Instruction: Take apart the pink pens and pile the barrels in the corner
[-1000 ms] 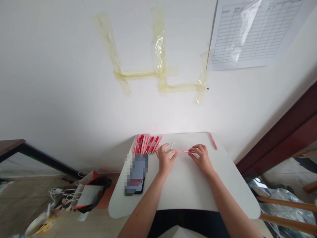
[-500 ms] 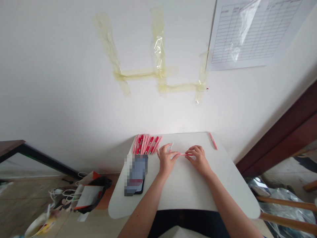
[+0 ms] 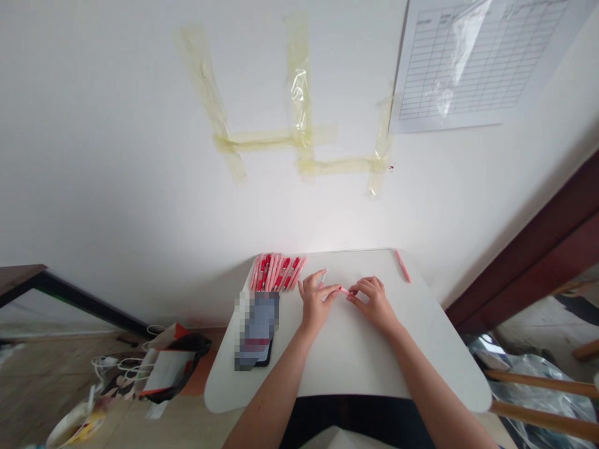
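Note:
A short pink pen piece (image 3: pixel 344 291) spans the gap between my hands above the white table (image 3: pixel 355 355). My left hand (image 3: pixel 315 301) pinches at its left end, where a small red spot shows by the fingertips. At the other end, the thumb and fingers of my right hand (image 3: pixel 373 299) are closed on it and cover part of it. A thin white and pink stick-like piece (image 3: pixel 324 276) shows just behind my left fingers; whether they touch it I cannot tell.
Several pink and red pens (image 3: pixel 276 272) lie in a row at the table's back left, with a blurred phone (image 3: pixel 257 330) in front of them. One pink pen (image 3: pixel 402 266) lies at the back right. The wall (image 3: pixel 346 212) rises directly behind the table.
The pink piece has tipped, its right end now lower. My right hand has shifted slightly left, nearer my left fingertips, and less of the piece shows between them.

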`<action>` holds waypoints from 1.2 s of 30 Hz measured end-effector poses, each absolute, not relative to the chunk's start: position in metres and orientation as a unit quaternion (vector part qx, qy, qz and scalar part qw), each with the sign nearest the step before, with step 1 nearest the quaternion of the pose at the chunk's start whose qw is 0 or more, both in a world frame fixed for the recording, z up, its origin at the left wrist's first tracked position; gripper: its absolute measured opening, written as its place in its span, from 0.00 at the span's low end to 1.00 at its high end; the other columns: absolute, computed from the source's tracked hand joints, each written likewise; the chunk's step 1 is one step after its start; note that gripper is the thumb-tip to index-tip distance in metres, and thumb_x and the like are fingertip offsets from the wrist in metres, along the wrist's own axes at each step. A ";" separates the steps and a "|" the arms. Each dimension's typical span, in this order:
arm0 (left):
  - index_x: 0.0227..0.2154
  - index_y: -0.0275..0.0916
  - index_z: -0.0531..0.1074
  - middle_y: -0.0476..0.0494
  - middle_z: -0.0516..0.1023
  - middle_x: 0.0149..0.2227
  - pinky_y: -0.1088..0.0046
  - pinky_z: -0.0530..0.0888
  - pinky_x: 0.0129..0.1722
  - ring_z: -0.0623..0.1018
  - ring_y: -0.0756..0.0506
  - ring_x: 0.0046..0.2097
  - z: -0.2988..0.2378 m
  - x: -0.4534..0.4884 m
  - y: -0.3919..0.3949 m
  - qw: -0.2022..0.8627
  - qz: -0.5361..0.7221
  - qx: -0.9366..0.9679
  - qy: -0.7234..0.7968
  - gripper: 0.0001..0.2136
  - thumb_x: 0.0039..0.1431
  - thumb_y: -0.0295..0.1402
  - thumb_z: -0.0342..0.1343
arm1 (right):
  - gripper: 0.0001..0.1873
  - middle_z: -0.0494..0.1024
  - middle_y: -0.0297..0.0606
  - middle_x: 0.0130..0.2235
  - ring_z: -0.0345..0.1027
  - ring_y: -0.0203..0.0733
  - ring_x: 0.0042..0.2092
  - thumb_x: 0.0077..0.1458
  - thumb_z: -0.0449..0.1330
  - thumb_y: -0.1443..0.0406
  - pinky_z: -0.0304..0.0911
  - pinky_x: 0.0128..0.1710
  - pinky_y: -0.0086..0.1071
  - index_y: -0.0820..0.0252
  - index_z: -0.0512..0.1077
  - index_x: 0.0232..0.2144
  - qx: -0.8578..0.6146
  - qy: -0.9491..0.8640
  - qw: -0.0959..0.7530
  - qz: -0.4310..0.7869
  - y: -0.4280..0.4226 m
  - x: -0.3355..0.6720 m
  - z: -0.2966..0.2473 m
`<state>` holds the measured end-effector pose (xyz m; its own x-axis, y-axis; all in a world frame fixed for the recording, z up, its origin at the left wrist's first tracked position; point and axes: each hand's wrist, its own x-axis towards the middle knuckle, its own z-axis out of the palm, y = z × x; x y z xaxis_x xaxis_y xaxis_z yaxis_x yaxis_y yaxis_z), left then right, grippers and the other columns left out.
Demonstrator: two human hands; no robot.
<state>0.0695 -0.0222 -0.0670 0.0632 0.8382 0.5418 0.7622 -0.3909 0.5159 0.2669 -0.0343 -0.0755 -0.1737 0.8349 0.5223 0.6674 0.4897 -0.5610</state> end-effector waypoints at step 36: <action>0.37 0.43 0.78 0.38 0.70 0.52 0.38 0.56 0.62 0.66 0.33 0.58 -0.076 0.064 -0.021 -0.059 0.336 0.649 0.680 0.07 0.54 0.34 0.62 | 0.09 0.79 0.37 0.45 0.67 0.52 0.55 0.62 0.59 0.57 0.55 0.61 0.58 0.45 0.76 0.43 -0.498 -0.716 0.474 0.118 -0.033 0.271 -0.076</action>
<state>0.0637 -0.0212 -0.0760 -0.1501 0.8431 0.5164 0.9224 -0.0686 0.3800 0.2711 -0.0334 -0.0758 -0.0538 0.8255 0.5619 0.6011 0.4761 -0.6419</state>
